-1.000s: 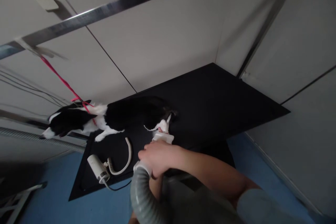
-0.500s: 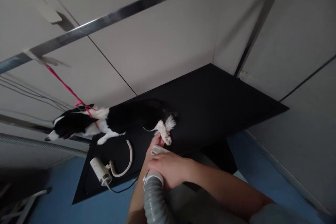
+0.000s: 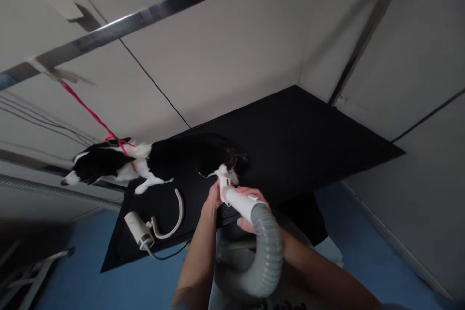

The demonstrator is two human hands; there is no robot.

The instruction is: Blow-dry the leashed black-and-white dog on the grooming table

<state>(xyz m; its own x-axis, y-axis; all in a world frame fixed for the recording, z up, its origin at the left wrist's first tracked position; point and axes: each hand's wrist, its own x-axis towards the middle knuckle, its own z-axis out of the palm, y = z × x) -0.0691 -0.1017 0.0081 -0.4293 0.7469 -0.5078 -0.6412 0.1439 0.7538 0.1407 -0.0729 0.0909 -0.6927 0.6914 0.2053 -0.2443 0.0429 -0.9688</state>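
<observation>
**Nozzle and paw meet at the tabletop's near edge**

The right hand (image 3: 250, 210) is closed around the white nozzle (image 3: 238, 202) of a blower, gripping it from below just where the nozzle joins the ribbed grey hose (image 3: 267, 252). The hose loops down and back toward the person's body. The nozzle's long axis runs up and to the left, away from the person, and its tip sits right at the dog's white hind paw (image 3: 225, 175).

The left hand (image 3: 214, 198) is raised just beside the nozzle, on its left. Its fingers reach up to the same paw and seem to hold or steady it, though whether they are closed on it or only touching cannot be told. Both hands are therefore at the paw, the left marginally nearer to it and the right a little behind along the nozzle.

From the paw the dog (image 3: 156, 162) stretches away to the left, lying along the near-left part of the black tabletop (image 3: 308, 131). Its body's long axis runs roughly crosswise to the nozzle, with the black-and-white head at the far left, past the tabletop's edge. A red leash (image 3: 87, 112) rises from its neck up and left to a metal bar (image 3: 152, 14).

Nearer the left corner of the tabletop, well apart from the hands, lies a small white corded device (image 3: 136, 230) with a curved cream-coloured piece (image 3: 172, 220) beside it.
</observation>
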